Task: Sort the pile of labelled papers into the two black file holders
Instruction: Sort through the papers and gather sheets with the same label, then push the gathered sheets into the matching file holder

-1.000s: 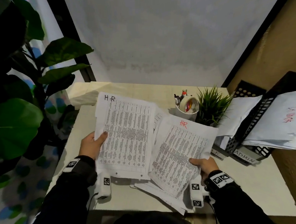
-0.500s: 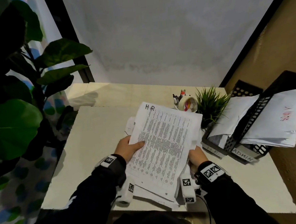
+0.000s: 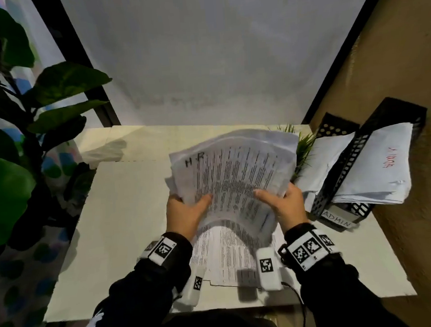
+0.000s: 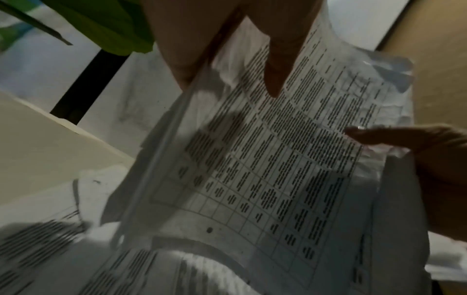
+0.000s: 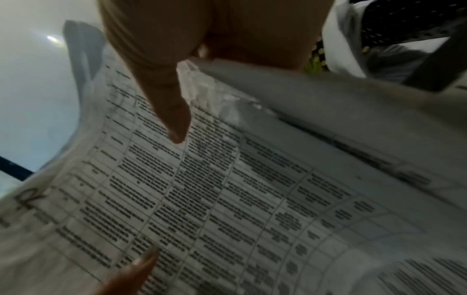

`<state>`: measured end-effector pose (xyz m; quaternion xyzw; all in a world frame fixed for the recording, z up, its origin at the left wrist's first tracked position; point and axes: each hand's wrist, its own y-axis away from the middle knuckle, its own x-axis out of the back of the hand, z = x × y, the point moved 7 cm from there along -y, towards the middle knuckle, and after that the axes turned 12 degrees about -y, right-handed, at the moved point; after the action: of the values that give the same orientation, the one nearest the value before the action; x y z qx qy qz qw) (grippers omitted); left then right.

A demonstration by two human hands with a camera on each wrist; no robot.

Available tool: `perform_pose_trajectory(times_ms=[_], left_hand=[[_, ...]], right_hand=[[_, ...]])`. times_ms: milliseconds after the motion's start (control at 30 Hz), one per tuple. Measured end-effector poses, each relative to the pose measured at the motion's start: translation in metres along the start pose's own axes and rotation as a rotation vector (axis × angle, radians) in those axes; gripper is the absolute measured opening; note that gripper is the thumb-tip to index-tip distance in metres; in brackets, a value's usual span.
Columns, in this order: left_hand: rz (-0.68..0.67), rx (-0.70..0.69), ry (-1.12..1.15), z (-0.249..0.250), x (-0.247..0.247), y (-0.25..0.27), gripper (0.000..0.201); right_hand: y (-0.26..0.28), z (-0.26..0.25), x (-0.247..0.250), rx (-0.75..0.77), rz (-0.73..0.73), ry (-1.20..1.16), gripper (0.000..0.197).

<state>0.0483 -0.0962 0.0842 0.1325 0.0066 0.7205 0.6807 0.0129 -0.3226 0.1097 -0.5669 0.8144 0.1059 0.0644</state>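
Both hands hold up a bundle of printed sheets [image 3: 235,177] marked "HR" above the desk. My left hand [image 3: 187,211] grips its lower left edge, thumb on top. My right hand [image 3: 280,199] grips the lower right edge the same way. The wrist views show each thumb pressed on the printed table: HR bundle [image 4: 278,159], HR bundle [image 5: 215,199]. More papers [image 3: 231,259] lie flat on the desk beneath. Two black file holders stand at the right: the near one [image 3: 339,205] is labelled ADMIN and holds white sheets, and the far one [image 3: 334,127] also holds papers.
A small green plant [image 3: 302,144] stands just behind the raised bundle, next to the holders. A large leafy plant [image 3: 17,151] fills the left side. The pale desk [image 3: 127,233] ends at a wall behind and a brown wall at the right.
The two separate HR sheets were brought together into one bundle. Both hands have lifted it off the desk and toward the right, so it hides the cup of pens.
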Motion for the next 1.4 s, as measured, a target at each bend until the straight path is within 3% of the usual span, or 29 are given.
perform_pose_trajectory(times_ms=[100, 200, 367, 533, 633, 767, 833, 933, 1100, 1233, 1400], left_hand=[[-0.035, 0.09, -0.019, -0.028, -0.008, 0.005, 0.038], [-0.029, 0.209, -0.045, -0.057, -0.012, 0.007, 0.028], [-0.024, 0.229, -0.069, -0.063, -0.014, 0.004, 0.017], [-0.044, 0.248, -0.2, -0.077, -0.023, 0.01, 0.015], [-0.118, 0.173, -0.259, -0.051, -0.032, 0.01, 0.002], [-0.128, -0.05, -0.317, 0.015, -0.034, 0.0, 0.008], [-0.104, -0.14, -0.332, 0.049, -0.033, -0.006, 0.019], [-0.151, -0.23, -0.358, 0.094, -0.041, -0.013, 0.022], [-0.214, -0.334, -0.561, 0.141, -0.067, -0.019, 0.023], [-0.238, -0.357, -0.645, 0.15, -0.088, -0.025, 0.018], [-0.287, -0.288, -0.671, 0.141, -0.107, -0.029, 0.015]], right_hand=[[0.014, 0.034, 0.003, -0.15, -0.008, 0.009, 0.032], [0.025, 0.055, 0.001, -0.241, -0.005, 0.104, 0.034], [0.018, 0.056, 0.019, -0.266, 0.095, 0.002, 0.026], [0.025, 0.068, 0.029, -0.368, 0.124, 0.089, 0.01], [0.015, 0.045, 0.047, -0.246, 0.21, 0.097, 0.015], [-0.005, -0.012, 0.073, 0.15, 0.337, 0.266, 0.035], [-0.018, -0.028, 0.09, 0.235, 0.457, 0.355, 0.044], [-0.039, -0.021, 0.116, 0.126, 0.579, 0.42, 0.055], [-0.052, -0.002, 0.131, -0.005, 0.612, 0.552, 0.069], [-0.056, 0.009, 0.134, -0.075, 0.61, 0.556, 0.079], [-0.069, 0.023, 0.141, -0.298, 0.61, 0.375, 0.094]])
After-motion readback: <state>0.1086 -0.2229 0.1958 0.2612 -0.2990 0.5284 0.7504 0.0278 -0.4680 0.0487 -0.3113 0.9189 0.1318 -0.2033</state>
